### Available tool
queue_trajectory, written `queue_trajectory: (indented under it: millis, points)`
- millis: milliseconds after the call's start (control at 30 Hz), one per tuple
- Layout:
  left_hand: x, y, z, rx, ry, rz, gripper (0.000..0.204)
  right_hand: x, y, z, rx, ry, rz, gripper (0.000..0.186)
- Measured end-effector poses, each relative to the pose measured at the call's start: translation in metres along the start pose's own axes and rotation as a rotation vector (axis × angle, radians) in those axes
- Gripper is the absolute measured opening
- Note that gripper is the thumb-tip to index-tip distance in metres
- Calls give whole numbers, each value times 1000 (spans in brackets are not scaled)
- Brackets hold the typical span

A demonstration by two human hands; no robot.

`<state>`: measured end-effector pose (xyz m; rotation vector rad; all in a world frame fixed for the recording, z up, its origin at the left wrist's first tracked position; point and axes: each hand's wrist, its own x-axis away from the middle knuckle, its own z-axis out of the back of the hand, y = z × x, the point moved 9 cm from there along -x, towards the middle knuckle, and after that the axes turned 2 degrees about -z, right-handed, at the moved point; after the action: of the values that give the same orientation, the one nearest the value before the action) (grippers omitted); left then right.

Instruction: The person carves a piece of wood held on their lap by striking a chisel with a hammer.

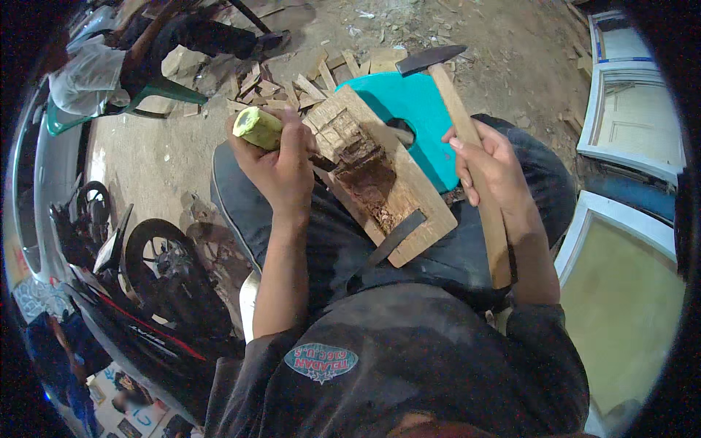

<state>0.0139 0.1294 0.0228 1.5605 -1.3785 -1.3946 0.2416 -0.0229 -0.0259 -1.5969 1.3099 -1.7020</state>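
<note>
A wooden block (427, 193) lies slantwise over my lap, with a rough hollow (369, 182) cut into its middle and square lines scored on its upper part. My left hand (281, 168) is closed round a chisel (257, 128) with a yellow-green handle; its dark blade reaches the block's left side by the hollow. Wrapped round the wooden handle of a hammer (457, 109), my right hand (495, 164) holds it to the right of the block, dark head raised at the far end. A flat dark metal strip (398, 238) rests across the block's near end.
A teal plastic seat (423, 106) is beyond the block. Wood offcuts (314, 84) litter the ground ahead. Motorcycles (164, 270) stand at left; a person sits on a green chair (164, 95) at upper left. White-framed panels (621, 292) lie at right.
</note>
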Motion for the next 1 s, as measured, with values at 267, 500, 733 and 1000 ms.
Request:
queue_trajectory:
  millis: [267, 500, 733, 1000]
  points:
    - [2, -13, -3, -51, -25, 38, 26, 1, 6, -3, 56, -8, -3, 17]
    - [9, -13, -5, -107, -41, 41, 25, 6, 6, -20, -5, -102, -2, 17]
    - [11, -10, -6, -73, -15, 48, 25, 10, 5, -24, -125, -182, -24, 23]
    - [14, -10, -3, -31, 21, 73, 25, 12, 0, -20, -124, -141, -14, 19]
